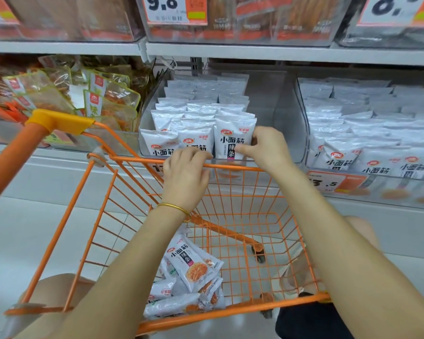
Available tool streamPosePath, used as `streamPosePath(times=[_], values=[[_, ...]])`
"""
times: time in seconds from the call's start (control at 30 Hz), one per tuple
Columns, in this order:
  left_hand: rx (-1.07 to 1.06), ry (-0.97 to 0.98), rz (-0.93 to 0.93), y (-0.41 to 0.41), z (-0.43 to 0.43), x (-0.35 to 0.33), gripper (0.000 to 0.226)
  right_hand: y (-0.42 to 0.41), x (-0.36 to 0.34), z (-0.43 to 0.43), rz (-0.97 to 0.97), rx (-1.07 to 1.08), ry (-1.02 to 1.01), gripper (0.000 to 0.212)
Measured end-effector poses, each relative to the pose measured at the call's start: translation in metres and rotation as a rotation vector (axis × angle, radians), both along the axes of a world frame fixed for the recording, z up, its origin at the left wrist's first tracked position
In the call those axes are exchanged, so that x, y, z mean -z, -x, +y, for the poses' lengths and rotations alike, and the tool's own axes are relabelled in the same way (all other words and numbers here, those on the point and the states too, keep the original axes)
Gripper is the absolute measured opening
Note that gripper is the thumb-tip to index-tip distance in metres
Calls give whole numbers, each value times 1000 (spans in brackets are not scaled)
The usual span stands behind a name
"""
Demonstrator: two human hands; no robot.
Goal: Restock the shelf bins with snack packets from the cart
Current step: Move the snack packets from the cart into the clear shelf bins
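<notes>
Snack packets (191, 265): small heap left on cart (230, 312) floor, lower centre. Left hand (186, 172) curled over cart's front rim. Right hand (267, 148) pinching front packet (230, 143), likely seating it in centre bin (277, 111). Three rows full, bare strip at right. Well along, not finished.

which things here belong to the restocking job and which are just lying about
Job: white snack packets in the orange cart; middle bin; front packet the right hand pinches; left hand gripping the cart rim.
Just around: clear orange-snack bags at left; 9.8 price tag.
</notes>
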State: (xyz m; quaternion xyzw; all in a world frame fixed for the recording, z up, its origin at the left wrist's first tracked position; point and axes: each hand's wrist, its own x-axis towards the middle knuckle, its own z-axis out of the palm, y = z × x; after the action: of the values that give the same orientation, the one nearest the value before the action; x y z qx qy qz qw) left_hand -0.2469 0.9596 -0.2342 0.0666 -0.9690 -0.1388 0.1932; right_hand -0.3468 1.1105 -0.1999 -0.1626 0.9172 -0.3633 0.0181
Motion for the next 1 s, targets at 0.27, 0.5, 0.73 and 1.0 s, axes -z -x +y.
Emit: streamPosePath(times=[0.27, 0.5, 0.73, 1.0], values=[[-8, -28, 23, 0, 1, 3, 29, 6, 1, -6, -163, -19, -85, 17], [-20, -38, 21, 0, 3, 2, 28, 14, -2, -17, -211, -58, -213, 31], [-11, -52, 3, -1, 3, 1, 28, 12, -11, -11, -292, -91, -212, 22], [68, -81, -14, -18, -17, -12, 15, -50, -28, -4, 163, 60, -185, 11]])
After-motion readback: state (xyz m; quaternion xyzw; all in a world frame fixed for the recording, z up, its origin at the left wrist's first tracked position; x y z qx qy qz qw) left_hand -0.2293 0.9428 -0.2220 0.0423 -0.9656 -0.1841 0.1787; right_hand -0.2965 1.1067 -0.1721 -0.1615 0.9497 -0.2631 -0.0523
